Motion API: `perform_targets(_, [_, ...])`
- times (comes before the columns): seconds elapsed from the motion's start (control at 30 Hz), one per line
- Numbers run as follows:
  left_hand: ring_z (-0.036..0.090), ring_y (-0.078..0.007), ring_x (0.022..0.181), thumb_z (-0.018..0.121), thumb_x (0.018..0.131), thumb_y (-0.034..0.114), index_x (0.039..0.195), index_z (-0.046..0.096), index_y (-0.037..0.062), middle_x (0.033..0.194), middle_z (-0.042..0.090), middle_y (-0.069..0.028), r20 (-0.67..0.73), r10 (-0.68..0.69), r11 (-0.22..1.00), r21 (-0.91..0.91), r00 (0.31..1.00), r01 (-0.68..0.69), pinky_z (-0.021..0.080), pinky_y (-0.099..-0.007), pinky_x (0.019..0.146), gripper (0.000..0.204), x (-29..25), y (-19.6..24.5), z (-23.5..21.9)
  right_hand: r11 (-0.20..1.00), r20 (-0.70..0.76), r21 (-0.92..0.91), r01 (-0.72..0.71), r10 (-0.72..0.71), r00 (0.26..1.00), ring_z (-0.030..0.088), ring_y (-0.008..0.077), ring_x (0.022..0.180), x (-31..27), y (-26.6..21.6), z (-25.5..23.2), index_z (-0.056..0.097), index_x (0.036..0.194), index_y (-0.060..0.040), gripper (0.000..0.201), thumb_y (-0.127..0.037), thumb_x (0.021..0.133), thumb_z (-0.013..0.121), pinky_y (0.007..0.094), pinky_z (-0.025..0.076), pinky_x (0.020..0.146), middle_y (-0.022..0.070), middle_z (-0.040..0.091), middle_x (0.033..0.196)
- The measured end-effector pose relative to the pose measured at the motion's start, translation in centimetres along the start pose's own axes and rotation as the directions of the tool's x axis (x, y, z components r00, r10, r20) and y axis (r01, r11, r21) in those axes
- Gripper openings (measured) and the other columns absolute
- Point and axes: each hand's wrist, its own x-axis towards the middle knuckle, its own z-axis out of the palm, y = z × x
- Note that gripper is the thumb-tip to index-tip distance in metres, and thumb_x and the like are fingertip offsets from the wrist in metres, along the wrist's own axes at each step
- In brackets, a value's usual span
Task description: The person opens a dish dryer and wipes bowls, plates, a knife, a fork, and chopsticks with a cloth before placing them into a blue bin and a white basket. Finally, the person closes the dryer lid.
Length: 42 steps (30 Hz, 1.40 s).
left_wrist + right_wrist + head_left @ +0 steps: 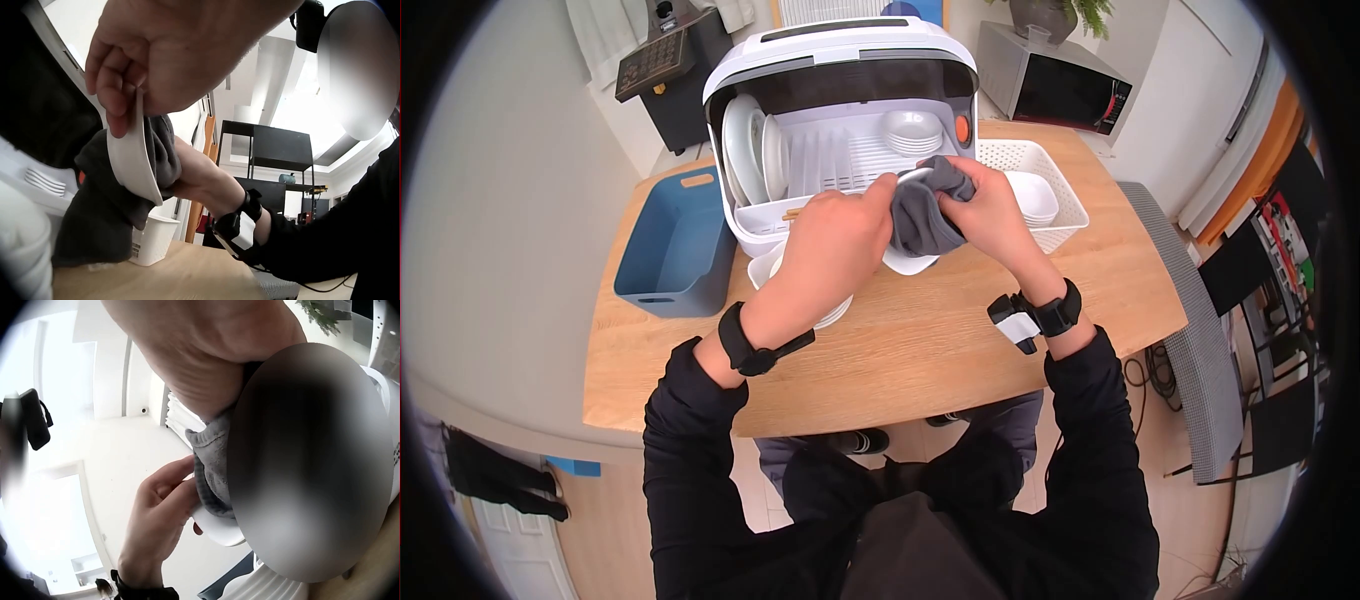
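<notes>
My left hand (840, 235) pinches the rim of a small shallow white dish (134, 162) between thumb and fingers. The dish is tilted up on its edge in the left wrist view. A dark grey cloth (925, 220) lies against both faces of the dish, and my right hand (990, 215) grips it over the far side. Most of the dish is hidden by the cloth in the head view. Both hands are raised in front of an open white dish rack (750, 218). Below my left forearm, stacked white bowls (835, 312) stand partly covered on the table.
In the rack, white plates (745, 150) stand upright at left and small dishes (912, 130) are stacked at right. A blue bin (670, 235) is left of it. A white basket (1055, 160) with bowls (1032, 198) stands right, near a microwave (1055, 85). The wooden table (960, 340) is underneath.
</notes>
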Motion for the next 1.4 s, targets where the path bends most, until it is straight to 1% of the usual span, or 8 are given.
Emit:
perform_targets(0.27, [0.059, -0.0281, 0.062, 0.062, 0.086, 0.005, 0.113, 0.063, 0.0050, 0.068, 0.060, -0.0082, 0.113, 0.250, 0.929, 0.254, 0.962, -0.271, 0.045, -0.0384, 0.061, 0.027, 0.8, 0.0, -1.1, 0.941, 0.018, -0.242, 0.236, -0.239, 0.971, 0.070, 0.0248, 0.086, -0.7, -2.0, 0.1, 0.069, 0.112, -0.0114, 0.041, 0.003, 0.074, 0.072, 0.0309, 0.055, 0.075, 0.0097, 0.072, 0.100])
perform_targets(0.37, [0.059, -0.0292, 0.062, 0.063, 0.089, 0.010, 0.110, 0.061, 0.0049, 0.070, 0.061, -0.0093, -0.173, 0.201, 0.977, 0.102, 0.964, -0.185, 0.045, -0.0396, 0.059, 0.022, 1.3, 0.0, -0.2, 0.963, -0.131, -0.192, 0.186, -0.213, 0.968, 0.069, 0.0298, 0.085, -0.8, -1.9, 0.5, 0.069, 0.110, -0.0128, 0.038, -0.003, 0.074, 0.075, 0.0341, 0.055, 0.073, 0.0098, 0.071, 0.098])
perform_targets(0.57, [0.064, -0.0311, 0.068, 0.063, 0.089, 0.012, 0.100, 0.056, 0.0043, 0.071, 0.065, -0.0124, 0.148, -0.290, 0.927, -0.201, 0.946, 0.316, 0.047, -0.0423, 0.068, 0.015, 0.3, 0.0, 0.4, 0.979, -0.264, -0.097, 0.182, -0.202, 0.943, 0.069, 0.0302, 0.087, -1.0, -1.7, 0.7, 0.067, 0.113, -0.0099, 0.042, -0.001, 0.073, 0.076, 0.0336, 0.055, 0.072, 0.0111, 0.071, 0.099])
perform_targets(0.87, [0.065, -0.0296, 0.067, 0.063, 0.085, 0.009, 0.102, 0.053, 0.0050, 0.063, 0.062, -0.0099, 0.172, 0.012, 0.885, 0.457, 0.985, -0.091, 0.046, -0.0446, 0.084, 0.020, 0.6, 0.5, 0.8, 0.798, -0.004, -0.435, 0.417, -0.465, 0.885, 0.068, 0.0292, 0.085, -1.1, -2.4, 1.2, 0.066, 0.112, -0.0145, 0.044, -0.002, 0.070, 0.073, 0.0380, 0.055, 0.070, 0.0086, 0.070, 0.095])
perform_targets(0.97, [0.062, -0.0297, 0.066, 0.062, 0.088, 0.010, 0.108, 0.054, 0.0045, 0.067, 0.063, -0.0086, -0.094, -0.007, 0.994, 0.112, 0.996, 0.017, 0.044, -0.0418, 0.081, 0.022, 0.6, -0.2, 1.4, 0.868, -0.082, -0.377, 0.322, -0.378, 0.922, 0.068, 0.0292, 0.085, -0.8, -2.4, 0.7, 0.066, 0.113, -0.0157, 0.046, -0.001, 0.070, 0.073, 0.0376, 0.055, 0.070, 0.0087, 0.070, 0.094])
perform_targets(1.07, [0.062, -0.0306, 0.066, 0.062, 0.089, 0.011, 0.106, 0.054, 0.0033, 0.065, 0.062, -0.0086, 0.078, -0.237, 0.967, -0.074, 0.968, 0.243, 0.043, -0.0430, 0.082, 0.020, 0.2, -0.4, 0.9, 0.961, -0.183, -0.189, 0.203, -0.237, 0.954, 0.068, 0.0292, 0.085, -0.8, -2.4, 0.1, 0.066, 0.115, -0.0151, 0.048, 0.000, 0.070, 0.073, 0.0376, 0.055, 0.071, 0.0089, 0.071, 0.092])
perform_targets(1.17, [0.064, -0.0287, 0.062, 0.063, 0.085, 0.011, 0.103, 0.053, 0.0045, 0.060, 0.061, -0.0080, 0.065, -0.179, 0.978, -0.097, 0.982, 0.184, 0.042, -0.0463, 0.097, 0.023, -0.5, -0.9, 2.2, 0.967, -0.160, -0.176, 0.186, -0.215, 0.963, 0.069, 0.0295, 0.089, -0.9, -2.5, 0.3, 0.066, 0.119, -0.0112, 0.051, 0.007, 0.071, 0.068, 0.0330, 0.056, 0.075, 0.0129, 0.071, 0.099])
perform_targets(1.4, [0.062, -0.0270, 0.063, 0.064, 0.089, 0.015, 0.099, 0.057, 0.0056, 0.065, 0.063, -0.0094, 0.096, -0.004, 0.896, 0.443, 0.995, -0.039, 0.044, -0.0460, 0.095, 0.015, 0.0, 0.5, 1.2, 0.731, -0.004, -0.487, 0.477, -0.548, 0.836, 0.068, 0.0250, 0.088, -1.0, -1.8, 1.4, 0.066, 0.113, -0.0173, 0.048, 0.000, 0.068, 0.071, 0.0345, 0.055, 0.070, 0.0038, 0.071, 0.101])
